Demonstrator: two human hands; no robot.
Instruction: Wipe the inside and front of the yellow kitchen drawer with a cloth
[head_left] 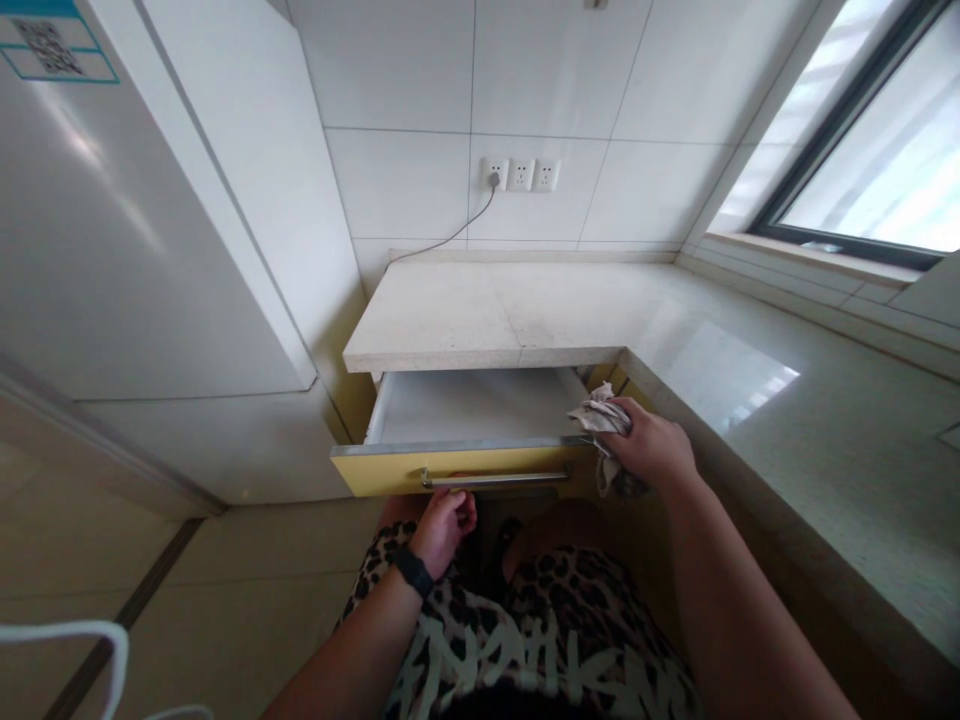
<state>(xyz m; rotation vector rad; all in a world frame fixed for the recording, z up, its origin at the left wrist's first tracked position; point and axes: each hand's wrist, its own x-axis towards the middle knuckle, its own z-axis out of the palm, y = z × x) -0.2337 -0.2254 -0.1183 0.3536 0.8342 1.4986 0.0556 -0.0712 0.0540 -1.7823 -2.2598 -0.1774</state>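
Note:
A pulled-out drawer (480, 405) with a white inside and a yellow front (390, 475) is in front of me, below the worktop. My right hand (651, 442) is closed on a crumpled, pale cleaning cloth (600, 412) with darker marks. It holds the cloth at the drawer's right front corner, and part of the cloth hangs down outside. My left hand (444, 525), a dark band on its wrist, is just below the left part of the metal bar handle (499, 479). Its fingers are curled in, and I see nothing in them. Whether it touches the handle is unclear.
A pale stone worktop (480, 300) overhangs the drawer and turns along my right side under a window (870, 150). A tall white fridge-like cabinet (187, 250) stands at the left. A cable (442, 243) runs from a wall socket (521, 175). My knees are below the drawer.

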